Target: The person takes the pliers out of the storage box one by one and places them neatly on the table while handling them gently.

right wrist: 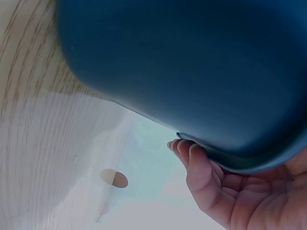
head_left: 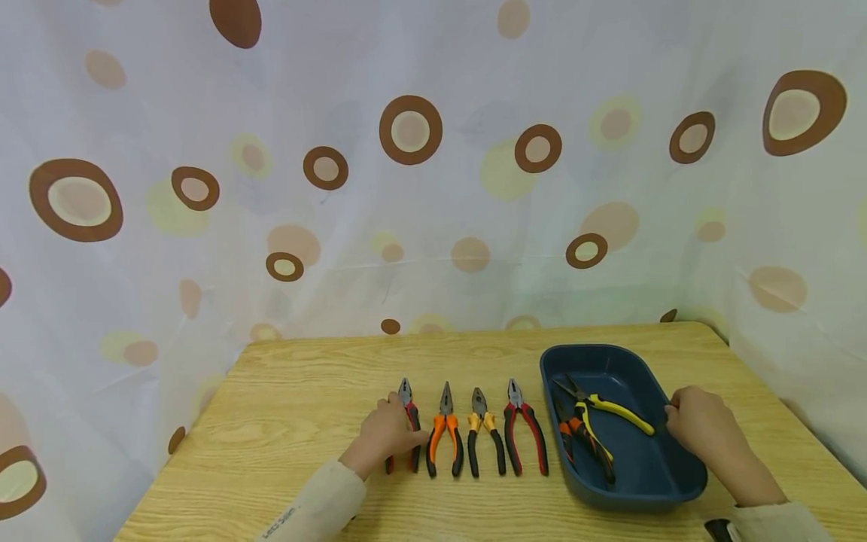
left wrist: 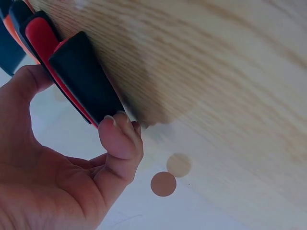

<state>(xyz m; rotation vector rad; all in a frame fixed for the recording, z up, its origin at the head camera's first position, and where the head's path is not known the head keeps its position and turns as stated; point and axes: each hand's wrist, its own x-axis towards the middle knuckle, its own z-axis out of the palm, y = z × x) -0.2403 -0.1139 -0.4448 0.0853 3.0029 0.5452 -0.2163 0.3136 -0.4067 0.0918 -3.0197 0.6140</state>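
My left hand is at the leftmost pliers, which have red and black handles. In the left wrist view, thumb and fingertips pinch those handles from either side. To their right, in a row on the table, lie orange-handled long-nose pliers, pliers with yellow and black handles and another red and black pair. A dark blue plastic basin stands on the right, its right rim gripped by my right hand. The right wrist view shows fingers curled at the basin's edge.
Inside the basin lie yellow-handled pliers and a tool with orange and black handles, partly overlapping. The wooden table reaches back to a hanging cloth printed with brown circles.
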